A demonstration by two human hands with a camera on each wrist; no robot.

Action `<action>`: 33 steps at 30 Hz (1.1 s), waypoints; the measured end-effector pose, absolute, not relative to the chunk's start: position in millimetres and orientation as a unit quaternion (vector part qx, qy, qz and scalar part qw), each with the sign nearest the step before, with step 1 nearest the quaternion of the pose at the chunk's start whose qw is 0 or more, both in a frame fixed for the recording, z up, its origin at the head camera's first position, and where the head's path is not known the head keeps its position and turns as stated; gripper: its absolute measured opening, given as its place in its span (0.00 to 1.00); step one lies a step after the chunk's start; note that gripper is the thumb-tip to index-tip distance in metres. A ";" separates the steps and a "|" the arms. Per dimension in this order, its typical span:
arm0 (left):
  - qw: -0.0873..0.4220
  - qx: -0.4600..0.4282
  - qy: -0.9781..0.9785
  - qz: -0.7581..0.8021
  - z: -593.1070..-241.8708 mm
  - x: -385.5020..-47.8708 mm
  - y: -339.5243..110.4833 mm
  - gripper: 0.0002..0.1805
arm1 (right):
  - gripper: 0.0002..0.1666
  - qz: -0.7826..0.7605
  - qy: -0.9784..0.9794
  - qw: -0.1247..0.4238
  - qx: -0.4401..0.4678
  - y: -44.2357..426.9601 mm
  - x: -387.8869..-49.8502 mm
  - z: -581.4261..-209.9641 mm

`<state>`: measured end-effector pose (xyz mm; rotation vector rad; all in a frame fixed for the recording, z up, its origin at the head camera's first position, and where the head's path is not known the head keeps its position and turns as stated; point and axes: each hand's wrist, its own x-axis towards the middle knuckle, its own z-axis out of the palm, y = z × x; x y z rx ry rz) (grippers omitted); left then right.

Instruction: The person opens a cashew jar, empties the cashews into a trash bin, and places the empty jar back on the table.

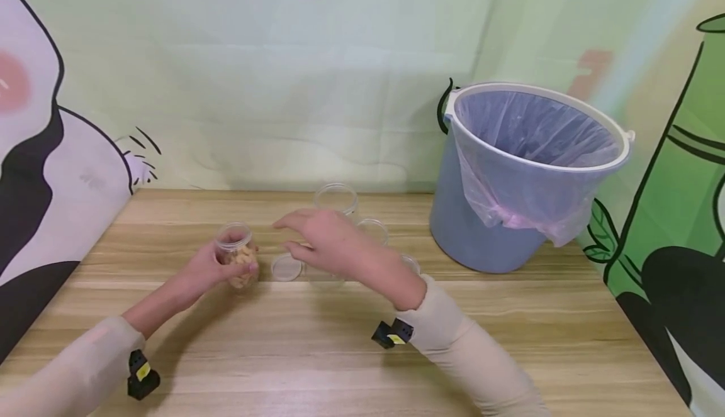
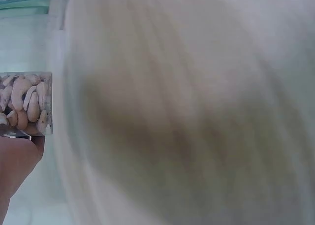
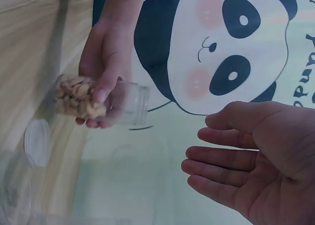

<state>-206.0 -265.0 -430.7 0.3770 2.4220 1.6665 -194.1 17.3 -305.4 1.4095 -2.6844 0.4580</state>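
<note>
My left hand [image 1: 209, 272] grips a clear jar [image 1: 236, 255] partly filled with cashews [image 2: 27, 102], its fingers and thumb round the side. The jar stands upright, and its threaded mouth shows no lid in the right wrist view. My right hand [image 1: 334, 241] is in the air to the right of the jar, apart from it, fingers spread loosely and holding nothing. Below that hand lies a round translucent lid [image 1: 286, 267] on the table. Several clear containers [image 1: 335, 197] stand behind and under the right hand, partly hidden by it.
A blue bucket [image 1: 487, 216] with a white rim and a clear plastic liner [image 1: 532, 127] stands at the back right of the wooden table [image 1: 272, 354]. A printed backdrop [image 1: 255, 90] with panda pictures rises behind the table and along its sides.
</note>
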 end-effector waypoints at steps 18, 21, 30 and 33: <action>0.060 0.154 0.825 0.540 -369.4 -197.5 -251.4 0.26 | 0.23 0.171 -0.876 0.122 0.435 103.7 -183.4 -285.6; 0.063 0.163 0.831 0.528 -363.5 -196.1 -247.6 0.27 | 0.23 0.167 -0.878 0.138 0.427 116.3 -181.1 -282.4; 0.075 0.178 0.833 0.518 -344.2 -193.2 -234.4 0.26 | 0.23 0.134 -0.900 0.149 0.387 147.7 -170.8 -273.8; 0.077 0.180 0.833 0.518 -339.5 -192.9 -230.2 0.25 | 0.23 0.138 -0.906 0.144 0.374 158.1 -168.0 -272.9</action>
